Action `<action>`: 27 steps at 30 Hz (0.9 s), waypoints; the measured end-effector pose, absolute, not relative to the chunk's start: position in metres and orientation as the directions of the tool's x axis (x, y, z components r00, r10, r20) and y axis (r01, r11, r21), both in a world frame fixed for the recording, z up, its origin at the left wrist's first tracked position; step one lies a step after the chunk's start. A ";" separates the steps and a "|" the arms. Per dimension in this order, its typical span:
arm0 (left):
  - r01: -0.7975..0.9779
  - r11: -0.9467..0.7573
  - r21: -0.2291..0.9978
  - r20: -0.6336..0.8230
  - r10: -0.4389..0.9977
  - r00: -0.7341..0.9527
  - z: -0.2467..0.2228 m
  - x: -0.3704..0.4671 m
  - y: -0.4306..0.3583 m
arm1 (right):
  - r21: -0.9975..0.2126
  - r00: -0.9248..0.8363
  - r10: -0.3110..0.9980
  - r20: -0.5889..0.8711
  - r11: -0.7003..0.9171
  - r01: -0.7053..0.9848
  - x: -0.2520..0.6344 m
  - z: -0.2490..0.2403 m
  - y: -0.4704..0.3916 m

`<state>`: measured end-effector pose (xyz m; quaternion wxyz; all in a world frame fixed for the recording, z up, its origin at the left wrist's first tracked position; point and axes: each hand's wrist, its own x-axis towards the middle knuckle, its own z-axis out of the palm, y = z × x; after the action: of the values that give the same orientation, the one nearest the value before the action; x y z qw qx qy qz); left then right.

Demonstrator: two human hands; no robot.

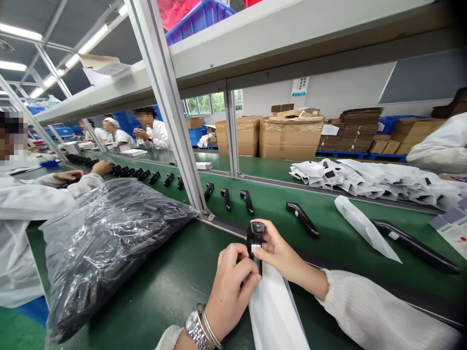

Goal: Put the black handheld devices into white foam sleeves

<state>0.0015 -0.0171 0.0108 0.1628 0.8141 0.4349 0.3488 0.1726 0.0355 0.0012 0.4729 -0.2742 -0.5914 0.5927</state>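
Note:
My left hand [229,287] pinches the open top of a long white sleeve bag [273,316] lying on the green bench. My right hand [282,253] grips a black handheld device [255,238], whose lower end sits inside the bag's mouth while its head sticks out. A metal watch and bangles circle my left wrist.
A large clear plastic bag of black parts [105,243] lies to the left. Several black devices [302,218] ride the green conveyor [277,194], with one loose white sleeve [365,228] and a heap of bagged ones [372,180]. A metal post [171,112] stands ahead. Co-workers sit at left and far right.

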 end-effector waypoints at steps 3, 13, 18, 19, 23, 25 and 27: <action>0.569 -0.564 0.599 0.416 0.826 0.381 0.011 0.001 -0.017 | -0.953 -0.305 0.917 0.256 0.185 -0.241 0.173 0.005 0.037; 0.417 -0.513 0.750 0.386 0.852 0.355 0.015 -0.001 -0.015 | -0.929 -0.355 0.935 -0.014 -0.143 -0.341 0.174 0.014 0.038; 0.407 -0.500 0.764 0.387 0.861 0.331 0.015 -0.001 -0.015 | -0.980 -0.633 0.771 -0.073 -0.172 -0.096 0.175 0.011 0.031; 0.424 -0.503 0.753 0.388 0.860 0.331 0.014 -0.001 -0.015 | -0.993 -0.592 0.806 -0.029 -0.092 -0.077 0.176 0.011 0.032; 0.489 -0.541 0.684 0.427 0.841 0.333 0.011 -0.001 -0.016 | -0.983 -0.439 0.887 0.140 0.177 0.044 0.175 0.012 0.033; 0.498 -0.551 0.669 0.458 0.834 0.307 0.010 0.000 -0.016 | -0.975 -0.476 0.870 0.127 0.197 0.101 0.172 0.013 0.029; 0.494 -0.538 0.683 0.473 0.841 0.261 0.010 0.001 -0.016 | -0.971 -0.508 0.856 0.099 0.194 0.137 0.169 0.015 0.023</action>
<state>0.0010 -0.0159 0.0096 0.2046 0.7674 0.4351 0.4242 0.1692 0.0234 0.0155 0.3429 -0.3585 -0.6926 0.5237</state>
